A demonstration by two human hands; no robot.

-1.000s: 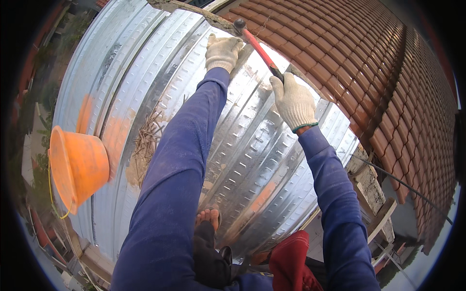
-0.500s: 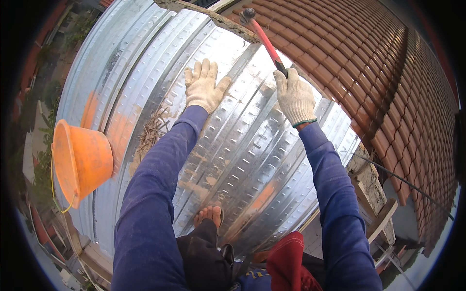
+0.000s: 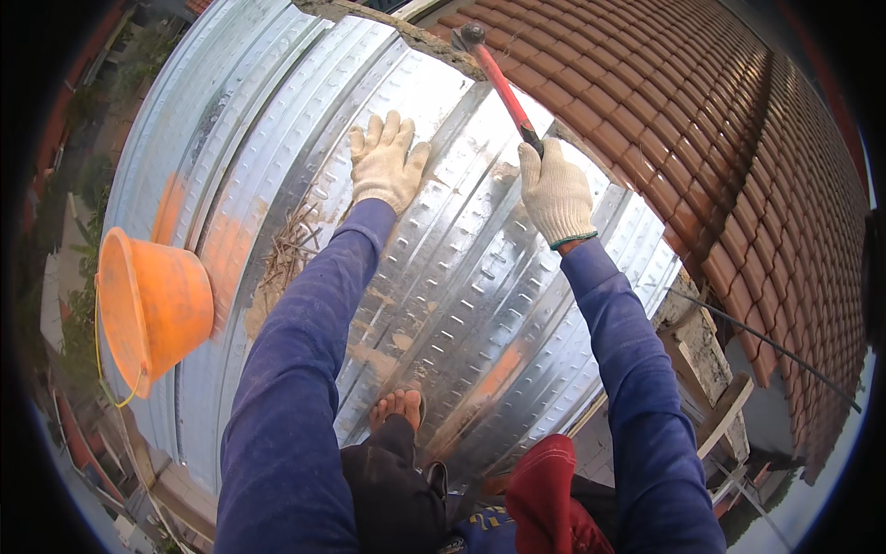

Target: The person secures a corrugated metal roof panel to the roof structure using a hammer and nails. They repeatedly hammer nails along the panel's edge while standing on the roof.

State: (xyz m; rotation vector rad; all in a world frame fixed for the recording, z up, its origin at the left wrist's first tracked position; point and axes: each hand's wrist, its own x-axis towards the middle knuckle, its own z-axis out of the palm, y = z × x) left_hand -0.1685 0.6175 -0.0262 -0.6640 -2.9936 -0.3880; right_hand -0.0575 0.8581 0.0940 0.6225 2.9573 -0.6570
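My right hand [image 3: 557, 191], in a knitted cream work glove, is wrapped round the black grip of a hammer [image 3: 503, 90]. Its red shaft slants up and left, and the dark metal head is over the far edge of the sheeting. My left hand [image 3: 388, 166], gloved alike, presses flat on the silvery corrugated metal sheets [image 3: 452, 249] with its fingers spread. Several ribbed sheets lie under me, smeared with sand and orange stains. A small heap of dry twigs [image 3: 293, 245] lies beside my left forearm.
At the left an orange bucket [image 3: 171, 300] with a yellow handle lies tipped on the sheets. A brown tiled roof [image 3: 683, 129] rises beyond the far right edge. A dark rod or cable [image 3: 766, 342] and wooden beams [image 3: 729, 415] are at right. My foot [image 3: 397, 408] stands on the metal.
The right hand and hammer have shifted very slightly left and down. My left thumb has drawn a little closer to the fingers; that palm stays on the metal.
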